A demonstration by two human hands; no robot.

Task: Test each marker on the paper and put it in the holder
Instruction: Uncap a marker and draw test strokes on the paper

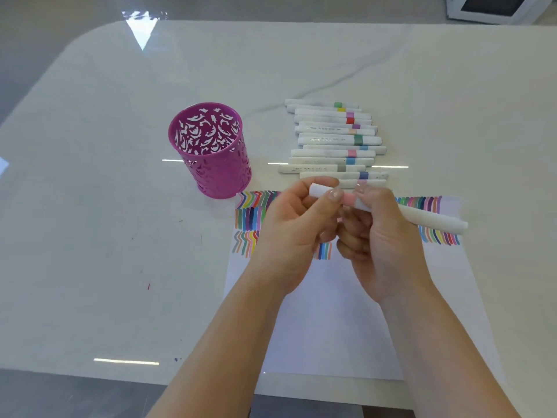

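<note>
Both hands hold one white marker (428, 220) with a pink band above the paper (331, 321). My left hand (297, 227) pinches the cap end at the left, thumb on top. My right hand (376, 239) grips the barrel, whose long end sticks out to the right. The cap looks seated on the marker. The paper carries rows of coloured test strokes along its top edge. A row of several white markers (334, 140) with coloured bands lies on the table behind the paper. The magenta cut-out holder (211, 149) stands upright to the left, nothing visible inside it.
The glossy white table (105, 236) has a rounded far-left corner and a near edge at the bottom. A white appliance (494, 7) with a dark window sits at the far right. Small ink specks dot the table left of the paper.
</note>
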